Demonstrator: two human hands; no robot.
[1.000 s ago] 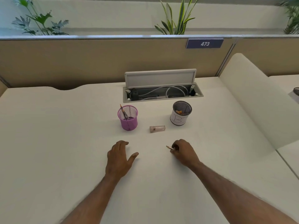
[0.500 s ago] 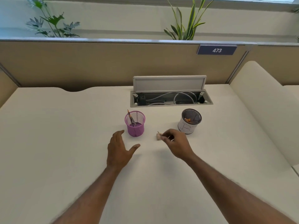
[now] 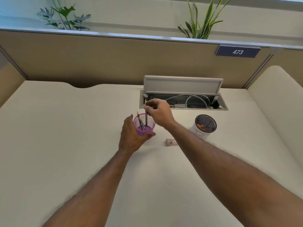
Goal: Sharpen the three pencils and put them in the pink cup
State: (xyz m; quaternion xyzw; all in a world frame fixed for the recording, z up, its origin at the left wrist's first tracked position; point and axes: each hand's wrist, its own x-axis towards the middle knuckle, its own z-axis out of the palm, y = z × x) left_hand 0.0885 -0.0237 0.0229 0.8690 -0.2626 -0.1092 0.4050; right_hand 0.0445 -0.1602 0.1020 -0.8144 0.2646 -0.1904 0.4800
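- Pink mesh cup: stands upright on the desk, near the middle of the view, in front of the open cable tray.
- Left hand: grips the pink mesh cup from its left side. The fingers curve round the far wall and the thumb lies along the near lower edge.
- Right hand: held above and just to the right of the cup, with the fingertips closed in a pinch on one pencil.
- Held pencil: nearly upright, sharpened tip upward. Its lower end is inside the cup and its upper end rises above the rim and past the fingers.
- Two other pencils: stand inside the cup, leaning toward the left wall, with their sharpened tips up and above the rim.
- Sharpener: a small pale pink block lying flat on the desk to the right of the cup, just beside the right forearm and touched by neither hand.
- White cup: has a dark mesh rim, stands well to the right of the pink one and holds orange-brown shavings.
- Cable tray: set into the desk, with grey cables inside and its lid raised.
- Number plate: reads 473, fixed near the top of the tan partition.
- Two green plants: rise behind the partition.
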